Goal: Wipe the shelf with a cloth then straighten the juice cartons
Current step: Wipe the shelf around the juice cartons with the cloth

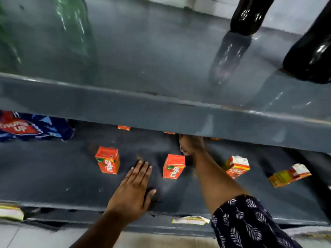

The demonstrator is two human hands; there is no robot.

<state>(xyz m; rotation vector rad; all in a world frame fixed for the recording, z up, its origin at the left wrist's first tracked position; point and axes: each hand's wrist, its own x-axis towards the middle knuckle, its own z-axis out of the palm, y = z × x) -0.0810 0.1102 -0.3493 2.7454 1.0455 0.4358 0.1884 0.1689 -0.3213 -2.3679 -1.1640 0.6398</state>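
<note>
1. At far left, a blue and red soft-drink wrapper (34,127) sits at the back of the lower shelf (53,176), clear of the cartons, so it does not bear on the job.
2. Left of centre, an orange juice carton (108,160) stands upright and alone on the dark shelf, well apart from its neighbours, a sign the row is not yet straightened.
3. The left hand (133,190) lies flat on the shelf between the two orange cartons, fingers apart and clamped on nothing. It looks set to brace the person's lean; no cloth shows under it.
4. A second orange carton (173,166) stands upright just beside the right forearm.
5. The right hand (191,144) reaches deep under the lip of the upper shelf (161,111), probably toward cartons at the back, whose orange tops peek out below the lip. Its grip is curled, but whether it holds anything cannot be told.
6. Right of the arm, a white-topped carton (237,166) leans askew.
7. Farther right, a yellow carton (289,175) lies on its side, likely the next to be righted.
8. Above right, dark bottles (248,17) stand on the upper shelf.
</note>
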